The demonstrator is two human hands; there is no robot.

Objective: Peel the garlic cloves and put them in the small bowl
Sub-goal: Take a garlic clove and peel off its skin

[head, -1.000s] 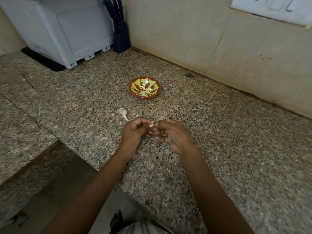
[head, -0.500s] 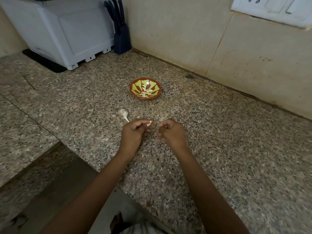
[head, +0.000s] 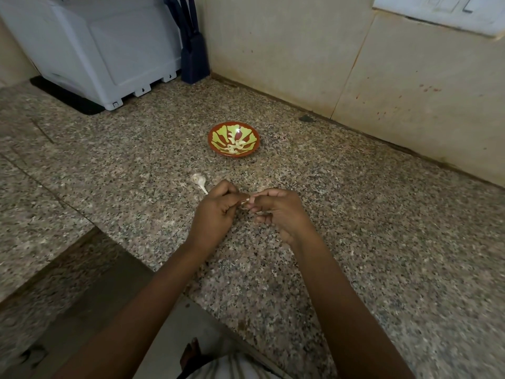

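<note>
Speckled granite desk [head: 355, 242] in a kitchen corner, polished and busy-patterned, with beige wall tiles behind it, plus a white plastic appliance [head: 103, 45] and a dark knife block [head: 192, 56] pushed to the back. Both hands are working just above the stone. The left hand [head: 216, 214] has its fingers curled in and pinched on a small pale garlic clove [head: 245, 200], and the right hand [head: 278, 212] has its fingertips clamped on the other end, looks like it's picking at the skin. The small bowl [head: 211, 142] sits a bit further back, glossy red with green leaf shapes, and already has a little heap of smooth peeled cloves [head: 235, 146] in it. Just beside the left hand lies a papery garlic remnant [head: 199, 180] with a thin stalk. My worry is that a half-peeled clove gets slick, so a hard squeeze could shoot it out across that polished stone or off the near edge to the floor. Dry skin flakes would also be easy to lose against the speckle, or could ride along into the bowl.
</note>
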